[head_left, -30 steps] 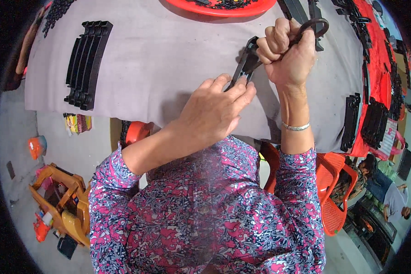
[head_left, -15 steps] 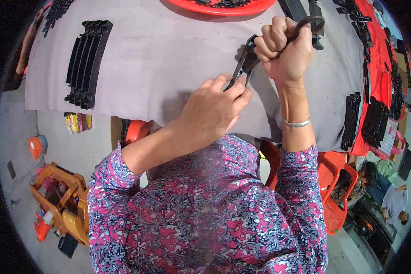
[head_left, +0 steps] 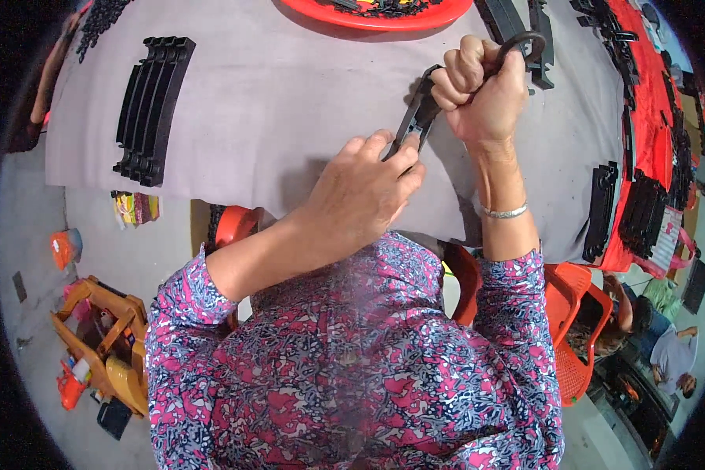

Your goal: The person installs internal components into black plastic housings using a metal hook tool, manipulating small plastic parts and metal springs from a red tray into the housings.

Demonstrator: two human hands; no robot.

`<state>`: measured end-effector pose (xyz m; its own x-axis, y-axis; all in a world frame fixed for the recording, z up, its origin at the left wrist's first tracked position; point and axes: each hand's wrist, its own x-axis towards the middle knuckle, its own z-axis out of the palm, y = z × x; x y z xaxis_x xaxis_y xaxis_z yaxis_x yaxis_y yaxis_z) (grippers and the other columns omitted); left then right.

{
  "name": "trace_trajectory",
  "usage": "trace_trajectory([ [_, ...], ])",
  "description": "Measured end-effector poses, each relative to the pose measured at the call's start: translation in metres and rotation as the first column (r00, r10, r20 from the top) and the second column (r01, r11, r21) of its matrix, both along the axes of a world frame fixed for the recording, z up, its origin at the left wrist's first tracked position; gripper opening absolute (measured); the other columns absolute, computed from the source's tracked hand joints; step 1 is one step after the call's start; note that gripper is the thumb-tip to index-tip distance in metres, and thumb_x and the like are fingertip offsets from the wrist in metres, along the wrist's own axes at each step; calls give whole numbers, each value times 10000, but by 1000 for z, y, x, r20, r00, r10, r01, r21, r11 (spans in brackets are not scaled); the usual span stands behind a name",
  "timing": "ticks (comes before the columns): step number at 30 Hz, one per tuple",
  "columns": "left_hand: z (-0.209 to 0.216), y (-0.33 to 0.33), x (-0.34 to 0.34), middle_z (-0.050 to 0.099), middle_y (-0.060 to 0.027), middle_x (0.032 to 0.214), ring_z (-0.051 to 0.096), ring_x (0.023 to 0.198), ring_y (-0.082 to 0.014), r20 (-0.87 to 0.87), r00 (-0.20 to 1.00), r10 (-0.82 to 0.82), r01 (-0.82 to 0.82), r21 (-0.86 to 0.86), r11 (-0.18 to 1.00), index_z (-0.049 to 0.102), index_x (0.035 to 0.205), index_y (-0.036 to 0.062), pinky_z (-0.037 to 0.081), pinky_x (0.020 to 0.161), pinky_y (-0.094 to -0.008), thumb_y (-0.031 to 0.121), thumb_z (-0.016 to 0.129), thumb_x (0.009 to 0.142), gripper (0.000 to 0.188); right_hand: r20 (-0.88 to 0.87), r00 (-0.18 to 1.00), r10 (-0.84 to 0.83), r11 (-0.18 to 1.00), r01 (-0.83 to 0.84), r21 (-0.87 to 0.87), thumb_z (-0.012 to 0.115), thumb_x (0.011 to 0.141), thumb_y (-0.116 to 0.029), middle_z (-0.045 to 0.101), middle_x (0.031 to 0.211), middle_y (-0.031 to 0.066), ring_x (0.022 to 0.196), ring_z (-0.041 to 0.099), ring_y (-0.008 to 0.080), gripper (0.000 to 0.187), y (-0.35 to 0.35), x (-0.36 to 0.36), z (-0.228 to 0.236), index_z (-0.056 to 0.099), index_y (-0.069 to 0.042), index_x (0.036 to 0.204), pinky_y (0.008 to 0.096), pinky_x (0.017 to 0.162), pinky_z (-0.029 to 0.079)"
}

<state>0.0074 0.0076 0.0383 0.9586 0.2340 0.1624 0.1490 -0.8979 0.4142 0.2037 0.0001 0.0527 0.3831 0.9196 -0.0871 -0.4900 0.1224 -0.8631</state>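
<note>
Black and narrow, the part [head_left: 412, 117] sits at one o'clock from centre, its near end held by the left hand [head_left: 359, 188]. The right hand [head_left: 486, 98] makes a fist round a looped tool [head_left: 538, 41]; black strips [head_left: 153, 110] lie at ten o'clock, a red tray [head_left: 384, 24] at twelve.

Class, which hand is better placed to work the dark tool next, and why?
Probably the right hand: it is closed around the tool. The left hand is at the black part's near end.
</note>
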Motion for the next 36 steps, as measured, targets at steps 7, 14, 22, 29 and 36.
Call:
trace_trajectory([
  [7, 2, 0, 1, 526, -128, 1353, 513, 1203, -336, -49, 999, 0, 1, 25, 1000, 597, 1199, 80, 444, 966, -452, 195, 743, 774, 464, -61, 998, -3, 999, 5, 44, 251, 979, -396, 228, 512, -23, 441, 138, 93, 477, -2, 5, 0, 290, -121, 591, 270, 412, 141],
  [14, 2, 0, 2, 528, -123, 1353, 513, 1199, -333, -31, 1000, -3, 4, 31, 1000, 597, 1194, 81, 438, 964, -450, 193, 737, 773, 457, -31, 999, 15, 999, -13, 53, 244, 982, -384, 195, 539, -44, 469, 147, 83, 446, -2, 5, 6, 254, -147, 604, 249, 414, 116],
  [22, 1, 0, 0, 517, -113, 1369, 505, 1204, -325, -19, 1000, -2, 3, 42, 999, 594, 1195, 88, 428, 974, -444, 191, 738, 770, 461, -154, 979, 134, 987, -118, 111, 255, 976, -378, 194, 548, -41, 471, 150, 85, 423, -2, 25, -5, 272, -148, 622, 250, 412, 125],
  [29, 0, 0, 0, 515, -104, 1374, 504, 1205, -318, -17, 1000, -1, 2, 59, 998, 589, 1200, 102, 422, 975, -440, 197, 740, 767, 468, -81, 995, 64, 998, -65, -9, 241, 985, -397, 192, 548, -40, 472, 150, 85, 444, -1, 19, -8, 262, -144, 621, 250, 412, 125],
  [36, -3, -1, -1, 515, -96, 1372, 500, 1204, -304, -23, 1000, 2, 0, 89, 996, 592, 1202, 111, 417, 969, -422, 206, 742, 764, 473, -165, 969, 182, 978, -161, 134, 242, 984, -389, 191, 551, -41, 478, 153, 85, 435, -2, 30, -7, 253, -147, 622, 252, 416, 125],
])
